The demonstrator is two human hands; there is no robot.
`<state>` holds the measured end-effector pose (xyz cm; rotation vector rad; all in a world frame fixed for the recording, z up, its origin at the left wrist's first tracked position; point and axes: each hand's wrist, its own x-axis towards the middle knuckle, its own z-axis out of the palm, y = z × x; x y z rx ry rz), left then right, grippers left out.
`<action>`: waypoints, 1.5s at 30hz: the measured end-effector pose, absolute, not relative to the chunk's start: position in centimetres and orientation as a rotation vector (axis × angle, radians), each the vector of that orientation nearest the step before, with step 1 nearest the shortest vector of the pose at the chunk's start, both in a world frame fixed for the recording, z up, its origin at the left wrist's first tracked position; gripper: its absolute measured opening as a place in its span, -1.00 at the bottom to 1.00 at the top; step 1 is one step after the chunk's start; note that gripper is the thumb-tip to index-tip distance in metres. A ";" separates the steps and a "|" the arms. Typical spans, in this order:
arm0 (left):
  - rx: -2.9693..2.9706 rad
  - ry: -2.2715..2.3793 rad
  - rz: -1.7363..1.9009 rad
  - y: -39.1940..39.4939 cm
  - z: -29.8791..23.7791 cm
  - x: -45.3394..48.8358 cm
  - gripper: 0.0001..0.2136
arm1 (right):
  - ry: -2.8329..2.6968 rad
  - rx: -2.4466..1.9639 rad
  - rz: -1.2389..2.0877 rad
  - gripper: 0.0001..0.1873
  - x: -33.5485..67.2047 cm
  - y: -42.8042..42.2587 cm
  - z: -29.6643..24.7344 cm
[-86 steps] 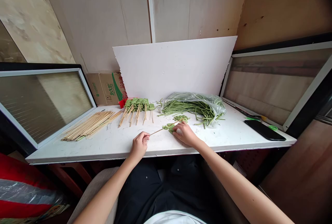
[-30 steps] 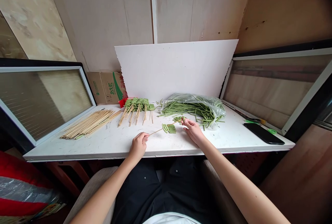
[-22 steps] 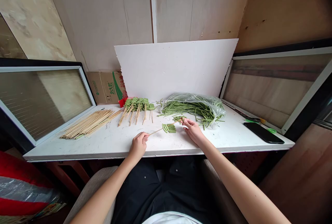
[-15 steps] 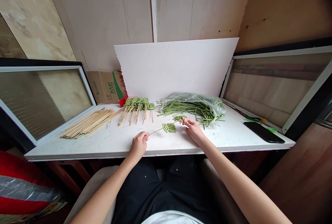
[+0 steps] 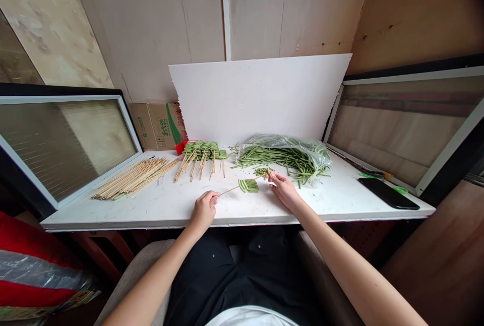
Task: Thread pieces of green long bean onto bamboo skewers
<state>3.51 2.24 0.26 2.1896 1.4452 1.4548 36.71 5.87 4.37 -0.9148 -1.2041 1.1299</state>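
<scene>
My left hand [image 5: 204,208] pinches the near end of a thin bamboo skewer [image 5: 231,190] that lies slanting across the white table [image 5: 159,205]. Several short green bean pieces [image 5: 249,185] are threaded on the skewer's middle. At the skewer's far tip my right hand [image 5: 283,188] has its fingers pinched on a small green bean piece [image 5: 267,173], right beside a little heap of cut bean pieces [image 5: 261,170].
A clear bag of long green beans [image 5: 287,156] lies behind my right hand. Finished bean skewers [image 5: 202,153] and a pile of bare skewers [image 5: 132,179] lie at the left. A black phone [image 5: 388,193] rests at the right. A white board [image 5: 260,96] and cardboard box [image 5: 157,125] stand behind.
My right hand left the threaded beans, reached back to the heap of cut pieces and now holds one at the skewer's tip. My left hand has kept its hold on the skewer.
</scene>
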 end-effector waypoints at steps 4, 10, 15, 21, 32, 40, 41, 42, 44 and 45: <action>2.181 1.466 1.429 2.2 0.2 3.5 -0.77 | -1.155 -0.890 1.179 -0.50 36.7 5.9 4.3; 2.180 1.472 1.445 2.2 0.2 3.5 -0.77 | -1.132 -0.875 1.183 -0.55 36.8 6.1 4.1; 2.177 1.500 1.429 2.2 0.3 3.5 -0.77 | -1.105 -0.933 1.116 -0.48 36.7 6.2 4.1; 2.158 1.551 1.403 2.1 0.2 3.5 -0.78 | -1.131 -0.964 1.056 -0.45 36.5 6.3 4.0; 2.146 1.581 1.367 1.9 0.4 3.6 -0.78 | -1.193 -0.979 0.970 -0.49 36.6 6.2 3.8; 2.149 1.556 1.360 1.9 0.6 3.6 -0.77 | -1.212 -0.983 1.008 -0.50 36.7 6.1 3.8; 2.152 1.554 1.360 1.9 0.6 3.6 -0.77 | -1.213 -0.982 1.012 -0.51 36.7 6.1 3.8; 2.155 1.552 1.360 1.9 0.6 3.5 -0.77 | -1.214 -0.983 1.014 -0.51 36.7 6.1 3.8; 2.160 1.551 1.356 1.9 0.6 3.5 -0.77 | -1.217 -0.990 1.015 -0.50 36.7 6.1 3.8; 2.162 1.552 1.355 1.9 0.6 3.5 -0.78 | -1.219 -0.994 1.013 -0.49 36.7 6.1 3.8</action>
